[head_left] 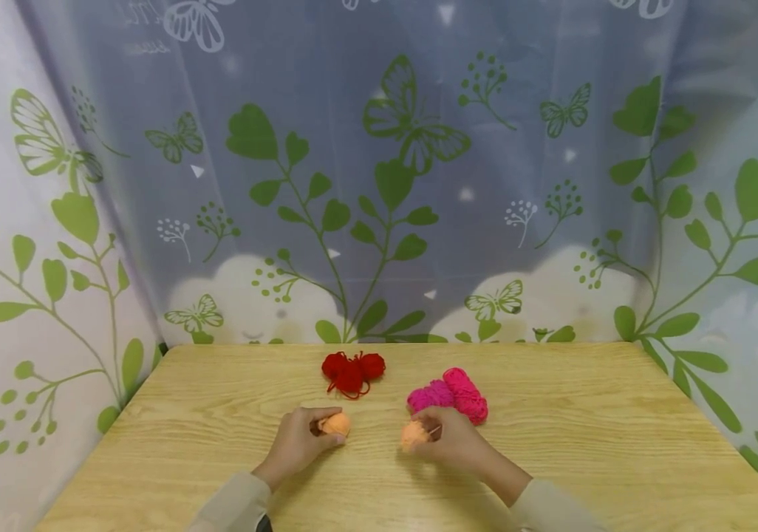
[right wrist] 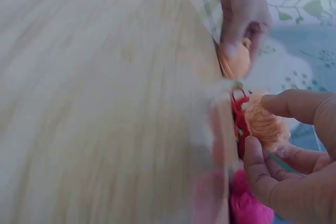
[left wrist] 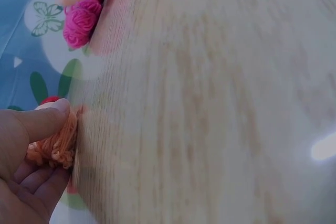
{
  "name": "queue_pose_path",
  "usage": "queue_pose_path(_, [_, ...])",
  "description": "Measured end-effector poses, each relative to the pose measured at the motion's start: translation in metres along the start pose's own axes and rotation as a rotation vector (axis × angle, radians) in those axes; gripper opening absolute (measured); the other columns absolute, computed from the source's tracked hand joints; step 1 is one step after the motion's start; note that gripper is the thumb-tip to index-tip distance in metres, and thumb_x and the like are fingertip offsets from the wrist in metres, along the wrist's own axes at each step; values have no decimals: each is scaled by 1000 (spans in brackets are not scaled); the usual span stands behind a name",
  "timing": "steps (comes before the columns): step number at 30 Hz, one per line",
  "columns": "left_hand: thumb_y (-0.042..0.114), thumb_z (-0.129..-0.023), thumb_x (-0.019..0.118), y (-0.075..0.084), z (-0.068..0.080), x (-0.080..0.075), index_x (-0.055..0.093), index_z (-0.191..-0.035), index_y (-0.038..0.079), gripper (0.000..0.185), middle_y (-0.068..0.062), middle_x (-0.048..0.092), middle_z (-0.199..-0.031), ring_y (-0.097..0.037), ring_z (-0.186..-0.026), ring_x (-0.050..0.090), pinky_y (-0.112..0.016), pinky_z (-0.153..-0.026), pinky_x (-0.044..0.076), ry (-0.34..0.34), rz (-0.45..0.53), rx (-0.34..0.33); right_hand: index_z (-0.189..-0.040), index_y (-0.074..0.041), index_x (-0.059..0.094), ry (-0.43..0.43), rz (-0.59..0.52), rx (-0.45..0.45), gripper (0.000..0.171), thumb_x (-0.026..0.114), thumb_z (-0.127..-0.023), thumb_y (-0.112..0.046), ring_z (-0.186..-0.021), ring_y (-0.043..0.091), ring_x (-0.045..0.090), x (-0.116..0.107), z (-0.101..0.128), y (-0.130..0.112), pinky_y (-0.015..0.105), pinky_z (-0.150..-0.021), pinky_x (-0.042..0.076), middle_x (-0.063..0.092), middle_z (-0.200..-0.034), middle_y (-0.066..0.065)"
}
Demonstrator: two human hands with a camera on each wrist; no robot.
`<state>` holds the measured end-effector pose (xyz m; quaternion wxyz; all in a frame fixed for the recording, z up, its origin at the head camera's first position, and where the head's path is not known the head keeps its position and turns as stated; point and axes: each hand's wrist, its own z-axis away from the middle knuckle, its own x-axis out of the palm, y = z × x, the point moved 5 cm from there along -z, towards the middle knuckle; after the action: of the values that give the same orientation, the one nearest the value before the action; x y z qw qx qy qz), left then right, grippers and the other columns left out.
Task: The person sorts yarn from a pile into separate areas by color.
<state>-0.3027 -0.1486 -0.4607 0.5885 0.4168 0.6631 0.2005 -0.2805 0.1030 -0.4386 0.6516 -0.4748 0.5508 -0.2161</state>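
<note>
Orange yarn balls, one gripped in the left hand's curled fingers, another pinched by the right hand, sit low over the wooden table, apparently mid-sorting, with red yarn and pink yarn untouched behind.

wooden table, butterfly-print curtain behind

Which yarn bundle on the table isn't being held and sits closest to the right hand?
The pink yarn, lying just beyond the right hand; the red yarn sits farther left.
</note>
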Motion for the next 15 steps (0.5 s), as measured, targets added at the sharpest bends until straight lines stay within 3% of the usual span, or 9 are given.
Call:
queue_pose_path(7, [12, -75, 81, -1, -1, 0, 70, -114, 1, 43, -10, 71, -101, -10, -76, 55, -18, -61, 47, -3, 1, -2, -110, 4, 63, -25, -21, 12, 41, 79, -75, -10, -86, 19, 59, 33, -18, -11, 32, -72, 52, 63, -94, 7])
queue_pose_path(15, [13, -74, 82, -2, 0, -1, 70, -114, 1, 43, -11, 71, -101, -12, -79, 59, -19, -63, 49, -2, 1, -9, -111, 2, 64, -23, -9, 63, 41, 80, -76, -12, -89, 20, 57, 55, -37, -12, 34, -72, 51, 61, -94, 5])
